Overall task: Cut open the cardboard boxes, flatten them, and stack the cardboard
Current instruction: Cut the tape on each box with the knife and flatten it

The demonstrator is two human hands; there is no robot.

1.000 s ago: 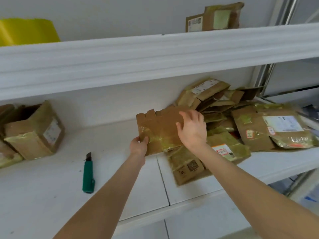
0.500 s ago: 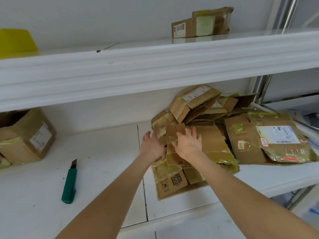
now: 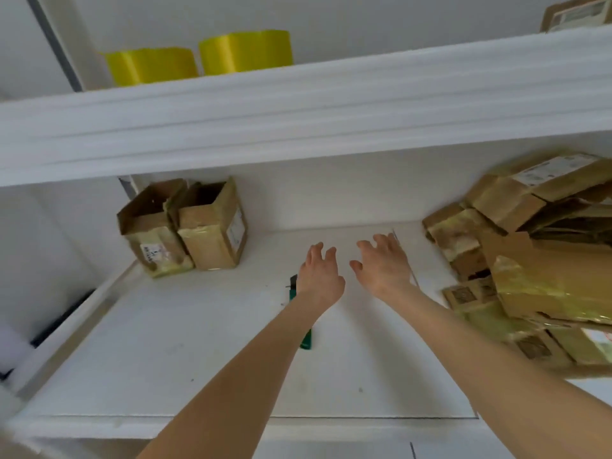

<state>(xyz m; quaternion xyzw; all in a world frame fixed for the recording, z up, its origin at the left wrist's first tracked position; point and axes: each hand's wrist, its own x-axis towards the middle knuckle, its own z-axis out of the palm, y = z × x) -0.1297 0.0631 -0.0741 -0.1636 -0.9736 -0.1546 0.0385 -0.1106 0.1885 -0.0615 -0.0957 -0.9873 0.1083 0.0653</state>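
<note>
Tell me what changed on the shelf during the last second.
The left hand and right hand let go of the flat cardboard, left on the pile at right, and moved left, open and empty, toward the two open boxes. The knife and boxes stayed.

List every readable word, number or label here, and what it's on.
Nothing reads clearly.
Left box, white label: print blurred.
Second box, side label: blurred.
Cardboard pile, labels and square codes: blurred.
Top-shelf box, label: too small.
</note>
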